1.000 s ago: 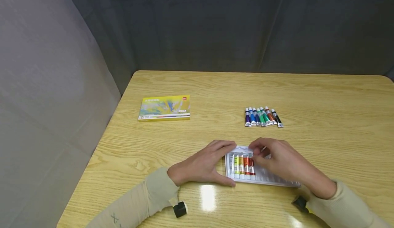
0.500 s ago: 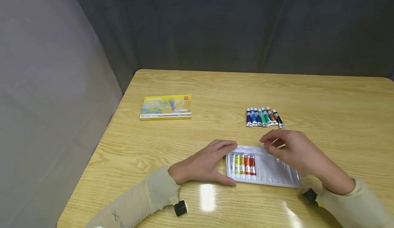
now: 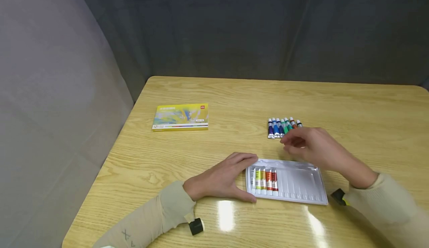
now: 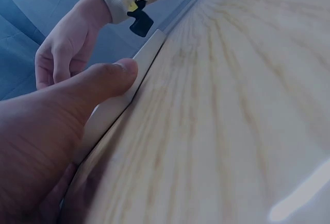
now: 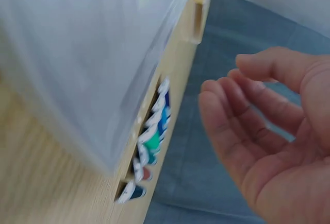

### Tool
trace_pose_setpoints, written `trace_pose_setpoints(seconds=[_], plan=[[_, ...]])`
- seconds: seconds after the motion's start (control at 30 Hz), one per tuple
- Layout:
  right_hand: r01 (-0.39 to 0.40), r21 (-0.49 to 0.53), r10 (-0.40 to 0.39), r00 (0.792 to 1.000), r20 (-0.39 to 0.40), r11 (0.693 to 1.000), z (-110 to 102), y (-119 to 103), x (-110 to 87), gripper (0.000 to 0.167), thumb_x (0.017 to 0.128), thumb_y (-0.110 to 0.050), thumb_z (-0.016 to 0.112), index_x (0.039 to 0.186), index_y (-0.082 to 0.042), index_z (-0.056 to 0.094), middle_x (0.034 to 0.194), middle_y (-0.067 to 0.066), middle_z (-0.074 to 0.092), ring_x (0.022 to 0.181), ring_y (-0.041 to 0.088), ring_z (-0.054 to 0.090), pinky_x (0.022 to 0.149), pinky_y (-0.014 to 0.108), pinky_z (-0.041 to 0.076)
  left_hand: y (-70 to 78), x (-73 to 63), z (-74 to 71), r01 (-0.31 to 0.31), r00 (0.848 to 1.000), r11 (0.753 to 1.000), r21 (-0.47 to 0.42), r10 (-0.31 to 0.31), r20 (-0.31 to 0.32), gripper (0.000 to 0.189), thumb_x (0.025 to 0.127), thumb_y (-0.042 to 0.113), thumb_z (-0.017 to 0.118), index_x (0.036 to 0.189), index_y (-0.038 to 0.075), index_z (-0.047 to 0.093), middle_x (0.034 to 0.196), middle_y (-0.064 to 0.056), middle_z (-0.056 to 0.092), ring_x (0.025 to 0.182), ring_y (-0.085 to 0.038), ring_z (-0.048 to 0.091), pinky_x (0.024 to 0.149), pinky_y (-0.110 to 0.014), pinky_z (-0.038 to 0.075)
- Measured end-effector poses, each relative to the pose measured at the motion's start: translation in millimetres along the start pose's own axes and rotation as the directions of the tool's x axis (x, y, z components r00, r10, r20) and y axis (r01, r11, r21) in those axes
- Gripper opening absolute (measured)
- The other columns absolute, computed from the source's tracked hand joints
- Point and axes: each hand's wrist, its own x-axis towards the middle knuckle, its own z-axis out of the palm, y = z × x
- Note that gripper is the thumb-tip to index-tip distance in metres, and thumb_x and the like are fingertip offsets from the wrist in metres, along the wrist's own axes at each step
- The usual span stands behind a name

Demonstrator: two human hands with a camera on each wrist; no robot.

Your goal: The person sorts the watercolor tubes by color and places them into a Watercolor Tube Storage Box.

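Observation:
My left hand [image 3: 222, 179] spans the left end of a white plastic paint tray [image 3: 298, 183], thumb at the near edge and fingertips at the far corner. In the left wrist view the thumb [image 4: 111, 82] lies against the tray's side. Several paint tubes, white through yellow and orange to a dark red tube [image 3: 275, 181], fill the tray's left slots. My right hand [image 3: 315, 147] hovers beyond the tray's far edge, fingers loosely bent; the right wrist view shows nothing between them. Close by lies a row of loose paint tubes [image 3: 276, 127], partly covered by this hand.
A flat yellow paint box [image 3: 181, 117] lies at the back left of the wooden table [image 3: 161, 158]. Dark cloth [image 3: 214, 28] hangs behind the table, and a grey cloth [image 3: 60, 110] stands on the left.
My right hand has left the dark red tube in the tray and moved right, then away from me toward the loose tubes. The left hand has stayed at the tray.

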Motion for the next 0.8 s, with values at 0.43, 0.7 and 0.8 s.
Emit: trace_pose_setpoints(seconds=[0.43, 0.7, 0.8], plan=[[0.153, -0.144, -0.163, 0.985, -0.060, 0.978, 1, 24, 41.4, 0.011, 0.086, -0.006, 0.079, 0.094, -0.014, 0.080, 0.090, -0.003, 0.077, 0.079, 0.007, 0.067, 0.071, 0.029, 0.060, 0.0, 0.0, -0.9, -0.005, 1.000, 1.000, -0.002, 0.005, 0.007, 0.109, 0.081, 0.066, 0.079, 0.164, 0.016, 0.030, 0.168, 0.002, 0.033, 0.154, -0.014, 0.034, 0.128, -0.032, 0.035], [0.214, -0.207, -0.221, 0.975, -0.011, 0.955, 8, 35, 58.5, 0.011, 0.088, -0.009, 0.080, 0.098, -0.013, 0.080, 0.095, -0.001, 0.077, 0.083, 0.009, 0.069, 0.072, 0.033, 0.061, -0.4, -0.4, -0.4, -0.010, 1.000, 1.000, -0.003, 0.010, 0.012, 0.110, 0.081, 0.068, 0.078, 0.164, 0.016, 0.029, 0.169, 0.001, 0.032, 0.155, -0.014, 0.034, 0.128, -0.032, 0.035], [0.266, -0.221, -0.272, 0.962, 0.006, 0.938, 10, 38, 63.9, 0.012, 0.088, -0.006, 0.080, 0.097, -0.014, 0.080, 0.096, 0.000, 0.076, 0.084, 0.010, 0.071, 0.071, 0.034, 0.061, -0.7, -0.6, -0.7, -0.011, 1.000, 1.000, 0.002, 0.011, 0.008, 0.110, 0.081, 0.067, 0.078, 0.164, 0.015, 0.029, 0.169, 0.001, 0.033, 0.154, -0.014, 0.034, 0.128, -0.031, 0.035]])
